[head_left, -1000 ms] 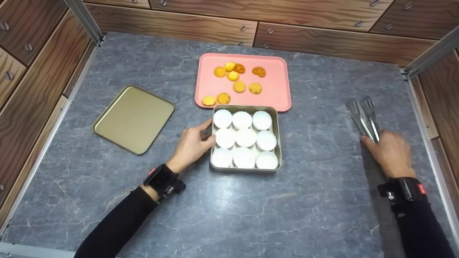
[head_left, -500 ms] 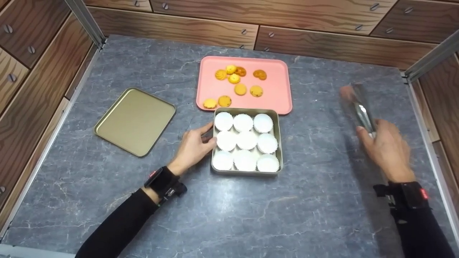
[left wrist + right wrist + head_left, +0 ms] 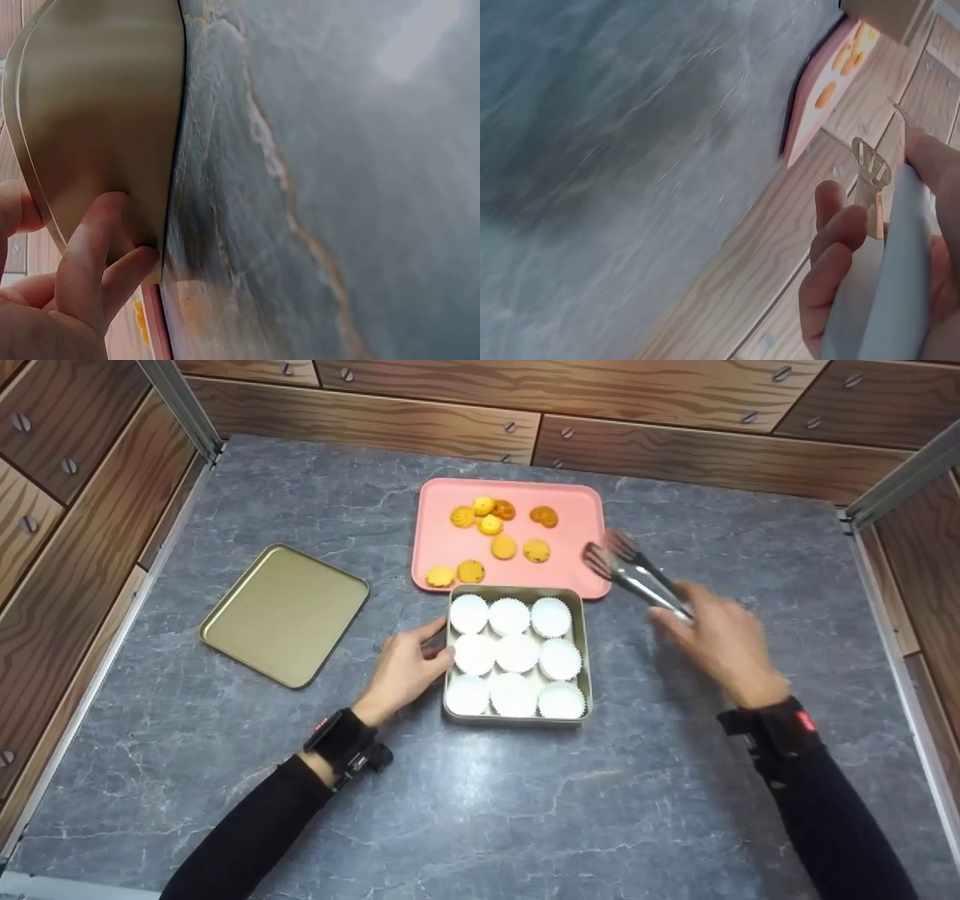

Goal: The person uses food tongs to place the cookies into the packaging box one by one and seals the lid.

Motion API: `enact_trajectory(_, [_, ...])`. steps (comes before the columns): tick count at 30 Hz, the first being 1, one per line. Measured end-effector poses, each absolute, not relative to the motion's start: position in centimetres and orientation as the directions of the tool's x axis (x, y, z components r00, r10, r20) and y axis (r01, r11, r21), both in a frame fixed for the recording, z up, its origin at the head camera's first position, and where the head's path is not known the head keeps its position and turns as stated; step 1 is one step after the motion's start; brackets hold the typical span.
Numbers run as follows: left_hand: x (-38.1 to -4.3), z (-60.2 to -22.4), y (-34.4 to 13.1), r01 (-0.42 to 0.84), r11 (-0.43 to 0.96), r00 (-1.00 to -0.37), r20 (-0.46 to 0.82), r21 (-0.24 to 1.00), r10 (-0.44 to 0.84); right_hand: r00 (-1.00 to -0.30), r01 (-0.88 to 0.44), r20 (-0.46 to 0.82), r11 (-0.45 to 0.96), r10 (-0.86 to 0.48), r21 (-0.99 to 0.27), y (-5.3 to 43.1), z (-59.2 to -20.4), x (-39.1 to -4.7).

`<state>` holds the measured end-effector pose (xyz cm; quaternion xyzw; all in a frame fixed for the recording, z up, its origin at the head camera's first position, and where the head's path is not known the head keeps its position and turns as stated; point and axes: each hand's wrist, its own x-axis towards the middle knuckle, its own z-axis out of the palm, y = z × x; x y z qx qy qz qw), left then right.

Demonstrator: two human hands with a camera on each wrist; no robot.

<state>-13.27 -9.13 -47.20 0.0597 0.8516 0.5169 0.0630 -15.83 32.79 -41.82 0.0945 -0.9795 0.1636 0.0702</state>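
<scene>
A square metal tin [image 3: 517, 723] stands mid-table, holding several white paper baking cups [image 3: 516, 652]. My left hand [image 3: 405, 664] rests against the tin's left side, fingertips on the outer wall [image 3: 97, 112] in the left wrist view. In my right hand [image 3: 724, 641] I hold metal serving tongs [image 3: 645, 585], their slotted ends spread apart over the right edge of the pink tray [image 3: 585, 495]. The right wrist view shows fingers and thumb around the tongs' arms [image 3: 896, 270], nothing between the ends. Several cookies [image 3: 503, 547] lie on the tray behind the tin.
A gold-coloured square lid [image 3: 285, 615] lies on the grey marbled table [image 3: 480, 825] at the left. Wood-patterned panels [image 3: 420, 412] enclose the table at the back and both sides.
My right hand has lifted the tongs and carried them from the right side leftward to the pink tray's edge. My left hand keeps its place at the tin.
</scene>
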Motion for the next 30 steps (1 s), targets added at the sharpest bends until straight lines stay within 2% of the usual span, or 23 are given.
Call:
enact_trajectory(7, [-13.2, -47.1, -9.2, 0.05, 0.495, -0.983, -0.044, 0.867, 0.176, -0.963, -0.256, 0.14, 0.94, -0.229, -0.224, 29.6, -42.4, -18.7])
enact_trajectory(14, [-13.2, -46.9, -9.2, 0.054, 0.489, -0.979, -0.051, 0.87, 0.199, -0.975, -0.22, 0.051, 0.947, -0.214, -0.235, 27.9, -42.9, -20.8])
enact_trajectory(30, [-13.2, -47.0, -9.3, 0.06, 0.477, -0.98, -0.039, 0.877, 0.196, -0.976, -0.219, 0.054, 0.954, -0.212, -0.203, 26.3, -43.8, -21.8])
